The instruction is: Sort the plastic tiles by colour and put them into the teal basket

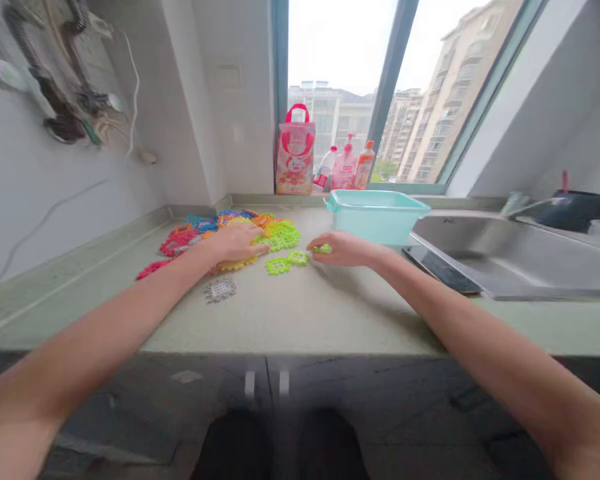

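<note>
A heap of flat plastic snap tiles [215, 230] in red, blue, orange, yellow and green lies on the pale green counter [300, 313]. My left hand [237, 243] rests flat on the heap, fingers stretched over yellow and green tiles. My right hand [343, 249] is closed in a pinch on a green tile [323, 249], just in front of a turquoise plastic tub [377, 215]. Two loose green tiles [286, 261] lie between my hands. A grey tile [221, 289] lies alone nearer to me.
A steel sink [500, 257] is set into the counter at the right. A pink bag [295, 152] and bottles [347, 167] stand on the window sill behind the tub. Cables hang on the left wall. Cabinet doors are below the counter edge.
</note>
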Tool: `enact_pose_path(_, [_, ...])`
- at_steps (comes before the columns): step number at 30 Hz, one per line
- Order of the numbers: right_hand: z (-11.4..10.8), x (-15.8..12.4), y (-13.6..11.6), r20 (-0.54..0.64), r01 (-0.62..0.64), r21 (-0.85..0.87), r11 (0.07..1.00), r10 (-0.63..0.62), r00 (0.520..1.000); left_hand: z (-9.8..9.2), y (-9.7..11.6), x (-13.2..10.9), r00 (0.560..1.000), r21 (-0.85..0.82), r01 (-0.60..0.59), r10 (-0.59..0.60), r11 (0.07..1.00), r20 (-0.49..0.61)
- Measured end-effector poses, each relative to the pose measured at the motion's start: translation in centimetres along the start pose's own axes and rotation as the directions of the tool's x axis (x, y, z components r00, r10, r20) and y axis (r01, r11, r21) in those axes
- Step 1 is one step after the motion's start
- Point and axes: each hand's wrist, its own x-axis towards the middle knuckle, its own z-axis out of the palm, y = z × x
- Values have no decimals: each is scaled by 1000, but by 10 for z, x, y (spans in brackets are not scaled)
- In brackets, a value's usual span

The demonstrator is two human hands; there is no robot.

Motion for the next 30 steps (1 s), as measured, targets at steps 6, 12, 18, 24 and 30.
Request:
enact_pose_path(6, [0,-1,1,-11,15,-13,1000,-15,1000,-4,0,-4,998,31,60,-61,998,16])
enact_pose_path(12, [-1,-1,-1,-20,15,-18,1000,-15,1000,-6,1,-5,999,40,49,-50,998,13])
enact_pose_path(18, [-1,-1,-2,-13,10,-23,1000,-10,1000,-5,0,-6,999,70,44,-44,997,-4])
enact_pose_path(24, [-2,-1,-2,-10,5,-19,1000,-5,1000,-4,0,-6,999,62,13,-11,998,-35])
enact_pose_path(30, [-2,-1,-2,-13,13,-17,1000,-13,1000,1,0,-5,993,60,77,-72,995,-96])
